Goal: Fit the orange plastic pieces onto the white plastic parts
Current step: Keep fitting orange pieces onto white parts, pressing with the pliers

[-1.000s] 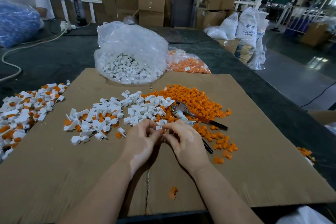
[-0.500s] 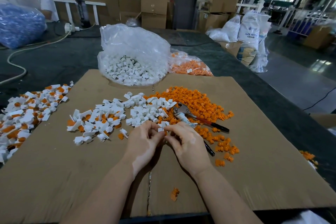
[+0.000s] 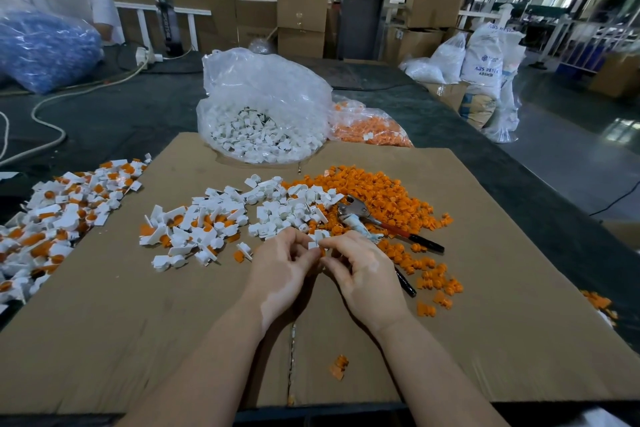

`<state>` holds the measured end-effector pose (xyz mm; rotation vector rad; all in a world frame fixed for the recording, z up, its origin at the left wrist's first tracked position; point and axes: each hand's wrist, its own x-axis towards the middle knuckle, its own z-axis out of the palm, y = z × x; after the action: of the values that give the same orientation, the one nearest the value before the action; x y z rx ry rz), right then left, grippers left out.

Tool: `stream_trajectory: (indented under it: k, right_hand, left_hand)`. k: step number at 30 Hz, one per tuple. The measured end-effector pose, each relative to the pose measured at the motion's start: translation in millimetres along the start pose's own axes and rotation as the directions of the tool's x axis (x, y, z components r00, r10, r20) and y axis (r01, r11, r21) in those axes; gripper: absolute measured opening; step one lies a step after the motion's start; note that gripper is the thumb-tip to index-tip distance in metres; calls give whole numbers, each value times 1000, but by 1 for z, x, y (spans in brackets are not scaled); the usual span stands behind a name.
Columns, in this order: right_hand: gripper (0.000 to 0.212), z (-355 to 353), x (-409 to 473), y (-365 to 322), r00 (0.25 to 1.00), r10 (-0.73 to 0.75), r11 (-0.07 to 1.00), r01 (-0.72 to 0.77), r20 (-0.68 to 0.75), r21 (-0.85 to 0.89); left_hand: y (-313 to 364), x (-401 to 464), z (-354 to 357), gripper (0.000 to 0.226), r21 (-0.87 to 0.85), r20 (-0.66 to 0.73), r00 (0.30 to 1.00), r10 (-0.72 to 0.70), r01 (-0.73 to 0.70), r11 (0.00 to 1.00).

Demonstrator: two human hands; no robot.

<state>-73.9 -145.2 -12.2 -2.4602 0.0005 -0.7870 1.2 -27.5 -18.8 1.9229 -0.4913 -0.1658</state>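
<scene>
Here, in the head view, both hands meet over the cardboard sheet [image 3: 485, 322], fingertips together at its middle. The left hand [image 3: 282, 274] pinches a small white part [image 3: 313, 245] between thumb and forefinger, and the right hand [image 3: 363, 274] curls its fingers in toward the same spot; a sliver of orange shows just at the pinch, though whether the right fingers hold an orange piece or only press on it is too small to tell. The step in hand looks like a press-fit of one orange piece into one white part.

The stock lies close: loose white parts [image 3: 287, 208] just beyond the hands, the orange pieces [image 3: 381, 194] heaped to their right, with pliers [image 3: 377, 222] resting across that heap. Finished pairs, white with orange showing, lie in a pile [image 3: 187, 229] to the left and in a larger heap [image 3: 59, 215] at the sheet's left edge. A clear bag of white parts [image 3: 263, 128] stands at the far edge.

Next, I judge, the pair needs a firm squeeze until seated, then a toss leftward and a fresh white part and orange piece picked up.
</scene>
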Motion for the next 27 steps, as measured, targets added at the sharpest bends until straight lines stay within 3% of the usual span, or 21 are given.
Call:
stream_trajectory:
  k: [27]
  right_hand:
    - [15, 3, 2, 2, 999, -35, 998, 36, 16, -53]
  left_hand:
    - [-2, 1, 0, 10, -26, 20, 1000, 14, -14, 1000]
